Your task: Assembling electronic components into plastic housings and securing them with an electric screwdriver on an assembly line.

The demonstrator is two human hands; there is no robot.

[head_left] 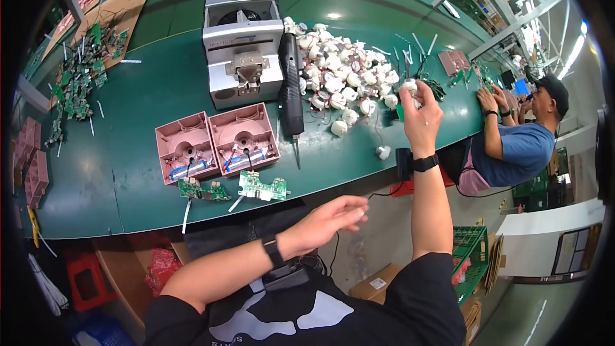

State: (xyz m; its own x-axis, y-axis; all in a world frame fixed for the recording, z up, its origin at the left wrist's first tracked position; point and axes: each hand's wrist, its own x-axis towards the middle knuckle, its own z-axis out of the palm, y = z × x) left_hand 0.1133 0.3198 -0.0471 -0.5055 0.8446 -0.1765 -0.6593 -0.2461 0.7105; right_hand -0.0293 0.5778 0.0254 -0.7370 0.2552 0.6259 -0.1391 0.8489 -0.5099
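Observation:
My right hand (421, 115) reaches over the right end of the bench, its fingers closed on a small white round part (410, 85). The part resembles the many in the pile (346, 74) just left of it, some with thin wires. In front of the bench edge hangs my left hand (330, 221), fingers stretched out and nothing seen in it. Nearest to that hand on the bench are a green circuit board (262, 186) and a second circuit board (202, 189), joined by leads to two pink plastic housings (245, 129) with blue cells inside.
A grey-white machine (243, 51) stands behind the housings, with a black electric screwdriver (293, 90) lying beside it. More circuit boards (83, 80) are heaped at the left. At the right a co-worker (528, 138) sits at the bench. A green crate (471, 259) stands below.

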